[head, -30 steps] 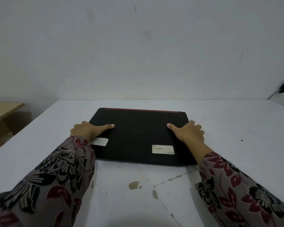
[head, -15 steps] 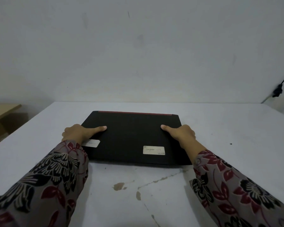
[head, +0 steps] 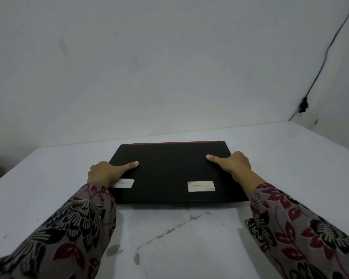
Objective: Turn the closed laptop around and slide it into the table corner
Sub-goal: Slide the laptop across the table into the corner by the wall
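Observation:
A closed black laptop lies flat on the white table, its red-trimmed edge toward the wall. Two pale stickers sit on its lid near the front edge. My left hand grips the laptop's left side, thumb lying across the lid, fingers hidden under the edge. My right hand grips the right side the same way, thumb pointing inward on the lid. The table's far right corner meets the wall behind and to the right of the laptop.
A grey wall stands just behind the table. A black cable runs down the wall at the right to a plug near the corner. Cracks and brown stains mark the tabletop in front of the laptop. The table's left edge drops off beside a wooden surface.
The view has swung left and tilted, so the laptop now sits right of centre and slightly angled. Both hands keep their hold on its sides.

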